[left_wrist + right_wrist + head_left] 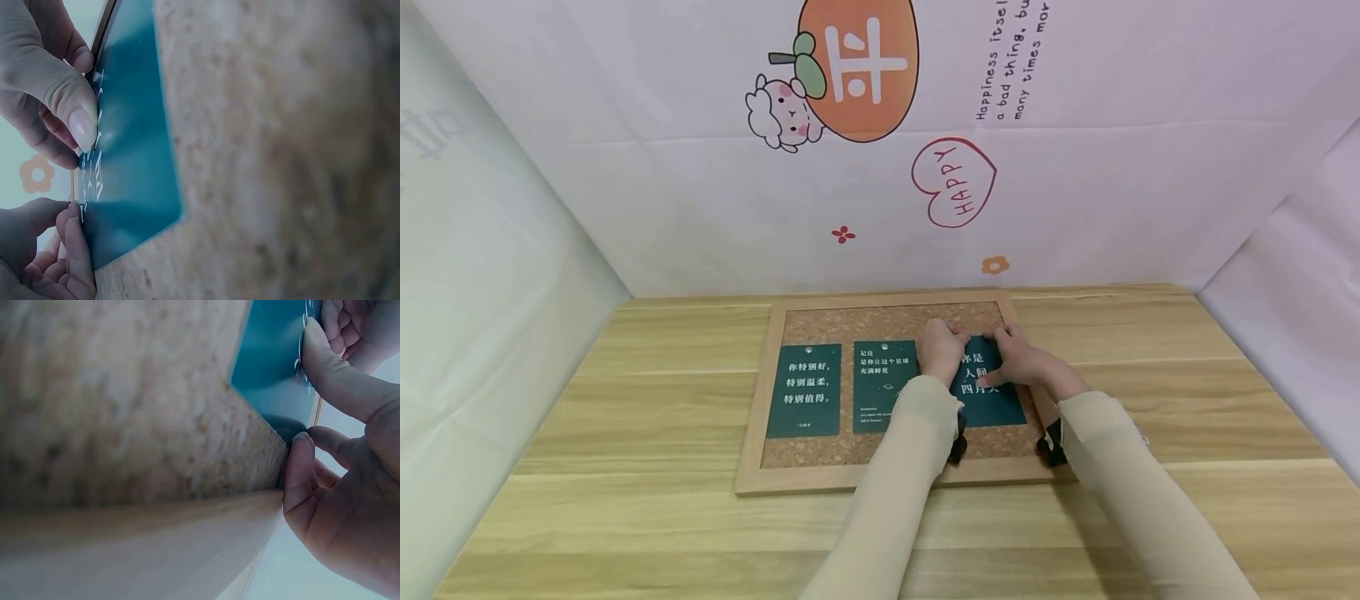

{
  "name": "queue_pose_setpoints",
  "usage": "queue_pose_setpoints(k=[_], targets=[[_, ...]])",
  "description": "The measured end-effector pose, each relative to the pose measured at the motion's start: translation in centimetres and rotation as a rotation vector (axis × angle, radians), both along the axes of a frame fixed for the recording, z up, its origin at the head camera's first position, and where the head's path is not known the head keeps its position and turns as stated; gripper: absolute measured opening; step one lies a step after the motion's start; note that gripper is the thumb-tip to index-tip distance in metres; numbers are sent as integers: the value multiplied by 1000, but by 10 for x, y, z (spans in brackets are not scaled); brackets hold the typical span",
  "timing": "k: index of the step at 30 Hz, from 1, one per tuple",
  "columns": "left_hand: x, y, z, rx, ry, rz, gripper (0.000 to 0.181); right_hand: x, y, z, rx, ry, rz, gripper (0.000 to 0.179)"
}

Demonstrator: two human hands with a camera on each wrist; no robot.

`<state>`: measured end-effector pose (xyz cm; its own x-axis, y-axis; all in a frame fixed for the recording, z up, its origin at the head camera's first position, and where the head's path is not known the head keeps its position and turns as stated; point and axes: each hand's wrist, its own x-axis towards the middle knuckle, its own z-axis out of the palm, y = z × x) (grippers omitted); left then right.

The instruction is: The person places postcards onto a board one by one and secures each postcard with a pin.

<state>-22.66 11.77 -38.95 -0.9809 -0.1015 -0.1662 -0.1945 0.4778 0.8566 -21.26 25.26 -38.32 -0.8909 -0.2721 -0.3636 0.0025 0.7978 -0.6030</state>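
A dark green card [996, 408] with white writing lies at the right of a wood-framed cork board [808, 457]. At its upper left edge, my left hand [942, 348] curls in, thumb and fingertips close together at the card's edge in the left wrist view. My right hand [1026, 365] spans the upper right part of this card. In the right wrist view its thumb [325, 365] lies extended on the card's face, while the other fingers [300, 459] touch the corner by the frame. Whether a pin sits between the left fingertips I cannot tell.
Two similar green cards, one at the left [803, 408] and one in the middle [872, 396], hang from pins at their tops. The board lies on a wood-grain table [647, 467]. White printed cloth [700, 217] stands behind and at both sides.
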Motion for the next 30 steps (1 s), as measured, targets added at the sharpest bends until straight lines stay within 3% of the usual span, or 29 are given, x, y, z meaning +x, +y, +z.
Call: queue_pose_setpoints(k=[16, 30], targets=[[-1, 4, -2, -84, -15, -11, 33, 1, -1, 2, -8, -8, 11, 82], [0, 4, 1, -108, -26, -12, 36, 0, -1, 1, -8, 2, 12, 82]])
